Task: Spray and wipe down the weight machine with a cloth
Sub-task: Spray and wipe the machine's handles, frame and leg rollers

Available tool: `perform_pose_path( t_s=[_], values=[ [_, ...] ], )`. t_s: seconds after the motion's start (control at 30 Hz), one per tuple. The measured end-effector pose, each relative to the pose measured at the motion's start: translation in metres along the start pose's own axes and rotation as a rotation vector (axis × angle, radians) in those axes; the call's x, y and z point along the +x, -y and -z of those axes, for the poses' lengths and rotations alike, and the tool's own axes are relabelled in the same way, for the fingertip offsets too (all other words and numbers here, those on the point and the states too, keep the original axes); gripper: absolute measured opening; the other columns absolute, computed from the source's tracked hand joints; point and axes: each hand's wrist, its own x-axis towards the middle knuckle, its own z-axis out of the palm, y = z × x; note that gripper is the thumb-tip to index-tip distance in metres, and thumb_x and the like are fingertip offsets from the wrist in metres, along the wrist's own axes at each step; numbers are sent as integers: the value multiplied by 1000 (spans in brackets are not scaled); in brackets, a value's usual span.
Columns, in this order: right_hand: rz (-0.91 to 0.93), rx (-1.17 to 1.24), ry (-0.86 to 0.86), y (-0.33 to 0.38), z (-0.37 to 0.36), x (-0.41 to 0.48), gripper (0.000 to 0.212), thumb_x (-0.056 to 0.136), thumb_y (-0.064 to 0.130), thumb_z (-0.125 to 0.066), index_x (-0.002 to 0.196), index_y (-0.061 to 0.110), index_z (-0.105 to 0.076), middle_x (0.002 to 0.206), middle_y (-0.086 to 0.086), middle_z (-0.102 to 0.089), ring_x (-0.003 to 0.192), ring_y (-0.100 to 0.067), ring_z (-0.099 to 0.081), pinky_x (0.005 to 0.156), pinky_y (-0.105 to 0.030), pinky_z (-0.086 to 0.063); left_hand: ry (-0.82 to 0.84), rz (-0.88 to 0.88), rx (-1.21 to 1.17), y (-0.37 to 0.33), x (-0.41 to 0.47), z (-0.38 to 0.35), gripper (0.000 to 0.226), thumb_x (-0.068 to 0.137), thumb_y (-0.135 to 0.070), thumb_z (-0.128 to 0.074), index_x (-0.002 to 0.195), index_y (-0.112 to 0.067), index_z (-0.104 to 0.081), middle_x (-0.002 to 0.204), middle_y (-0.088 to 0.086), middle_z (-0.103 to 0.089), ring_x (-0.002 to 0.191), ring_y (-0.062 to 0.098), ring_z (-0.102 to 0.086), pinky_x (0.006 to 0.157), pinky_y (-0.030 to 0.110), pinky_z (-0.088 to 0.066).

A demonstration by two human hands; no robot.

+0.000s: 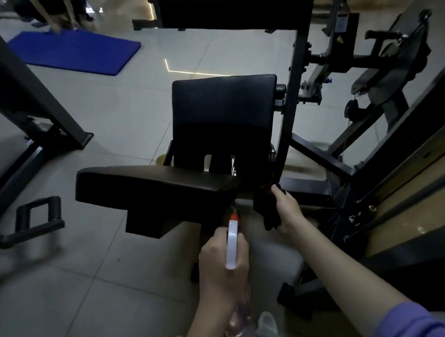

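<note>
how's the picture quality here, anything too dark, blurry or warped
Head view: dim overall, the dark cloth in the right hand nearly merges with the black machine frame; a bright streak glares off the floor tiles; wide-angle lens bends the edges; the handle at left looks smeared; the white spray bottle in the left hand reads clear.

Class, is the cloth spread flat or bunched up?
Bunched: the right hand grips the cloth as a crumpled wad, part hanging below it.

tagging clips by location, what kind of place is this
Most likely a gym: a padded machine seat, a blue exercise mat on the tiled floor, and another steel frame on the left.
</note>
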Motion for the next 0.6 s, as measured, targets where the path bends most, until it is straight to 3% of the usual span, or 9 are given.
perform_pose_path(
  t_s=[0.13,0.27,0.37,0.6],
  values=[
    [-30,-46,1,-4,6,11,32,100,29,-44,124,10,-51,102,-10,-62,80,-20,-61,59,-26,-49,-13,84,1,3,-3,-13,30,85,-39,-37,62,-21,-41,49,-8,-41,49,11,-49,44,14,-31],
    [-50,-54,9,-6,14,19,30,99,31,-44,123,14,-51,96,-6,-62,89,-22,-62,65,-28,-48,42,169,1,10,1,-29,26,85,-36,-37,63,-24,-36,53,-6,-39,47,9,-41,47,18,-28],
    [-57,-42,-9,-5,19,26,35,99,31,-46,127,11,-50,106,-10,-63,95,-26,-62,66,-28,-50,59,235,13,18,7,-43,27,82,-42,-32,60,-25,-31,51,-7,-35,45,8,-36,48,22,-26],
    [-62,-4,-30,-10,27,43,39,99,28,-46,133,9,-48,120,-14,-60,103,-26,-60,69,-28,-50,32,304,127,24,21,-62,32,91,-20,-49,62,-20,-36,53,-4,-42,50,16,-47,49,26,-31]
  ],
)
